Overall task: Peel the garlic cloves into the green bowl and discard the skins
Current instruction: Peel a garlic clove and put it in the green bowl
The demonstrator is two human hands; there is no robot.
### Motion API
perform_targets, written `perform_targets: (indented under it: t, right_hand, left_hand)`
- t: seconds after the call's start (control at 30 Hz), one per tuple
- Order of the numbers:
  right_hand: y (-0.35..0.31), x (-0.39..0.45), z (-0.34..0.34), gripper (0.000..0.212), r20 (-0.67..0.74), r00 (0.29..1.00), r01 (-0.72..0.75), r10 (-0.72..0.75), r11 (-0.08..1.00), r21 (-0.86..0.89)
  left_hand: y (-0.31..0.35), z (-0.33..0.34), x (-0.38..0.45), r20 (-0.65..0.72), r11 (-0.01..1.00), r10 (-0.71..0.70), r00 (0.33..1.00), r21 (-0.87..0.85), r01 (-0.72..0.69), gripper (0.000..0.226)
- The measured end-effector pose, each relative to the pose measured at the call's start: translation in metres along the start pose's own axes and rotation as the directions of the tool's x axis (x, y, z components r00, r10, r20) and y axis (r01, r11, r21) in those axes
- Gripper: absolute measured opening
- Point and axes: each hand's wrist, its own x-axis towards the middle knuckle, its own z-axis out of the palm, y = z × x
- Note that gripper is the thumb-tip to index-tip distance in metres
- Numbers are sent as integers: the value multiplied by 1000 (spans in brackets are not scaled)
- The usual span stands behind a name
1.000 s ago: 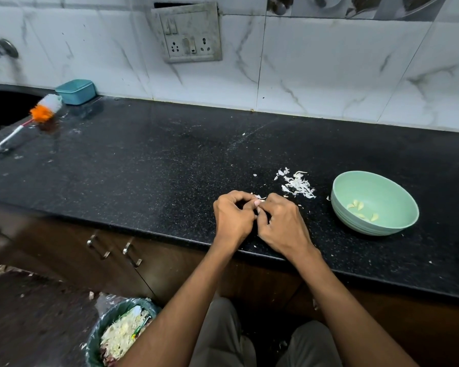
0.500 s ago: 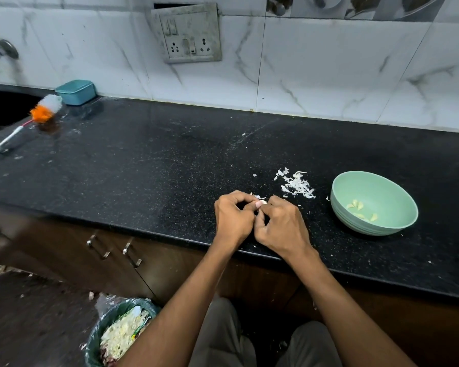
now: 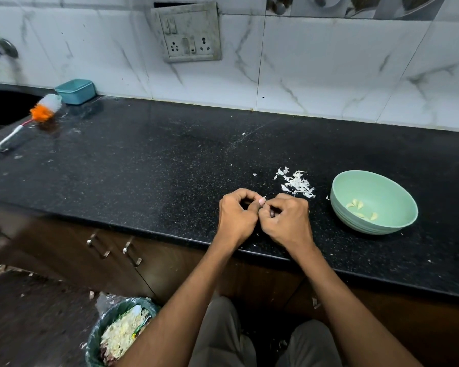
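Observation:
My left hand [image 3: 236,218] and my right hand [image 3: 286,221] meet knuckle to knuckle just above the black counter's front edge. Their curled fingers pinch a small garlic clove [image 3: 263,203] between them; only a pale sliver of it shows. The green bowl [image 3: 398,223] stands on the counter to the right of my right hand, with several peeled cloves [image 3: 361,209] inside. A small heap of white garlic skins [image 3: 297,184] lies on the counter between my hands and the bowl, a little farther back.
A bin [image 3: 117,337] lined with a bag and full of peelings stands on the floor at lower left. A brush with an orange and white head [image 3: 41,112] and a teal box [image 3: 76,91] sit at the counter's far left. Cabinet handles [image 3: 131,251] are below.
Both hands stay in the same spot over the counter. Their fingers have shifted slightly around the clove, and the left thumbnail now shows at the top.

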Motion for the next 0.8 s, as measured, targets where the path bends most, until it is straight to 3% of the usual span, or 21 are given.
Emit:
perform_targets:
  t: [0.17,0.5,0.8]
  right_hand:
    - [0,1,-4,21,-8,998,-53,54,993,104]
    - [0,2,-6,18,-21,995,-96,103,973,209]
    - [2,7,-13,8,-236,917,-255,322,927,274]
  left_hand:
    - [-3,0,1,-2,1000,-11,1000,-17,11,15]
    - [1,-1,2,18,992,-82,996,-93,83,12]
    - [0,-4,2,1,985,-109,994,-136,108,10]
